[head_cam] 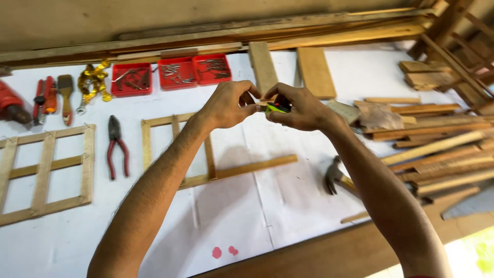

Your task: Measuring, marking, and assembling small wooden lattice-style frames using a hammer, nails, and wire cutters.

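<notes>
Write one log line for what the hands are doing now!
left hand: pinching small wooden piece | right hand: holding small green and black tool | below: unfinished wooden slat frame on white table

bright daylight | soft shadows | glare bottom-right | edges warped, slight blur

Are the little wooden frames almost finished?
One wooden frame on the left looks complete. The second frame lies partly built, one long strip sticking out. The left hand and right hand hold a small green thing above it. Loose strips lie unused.
</notes>
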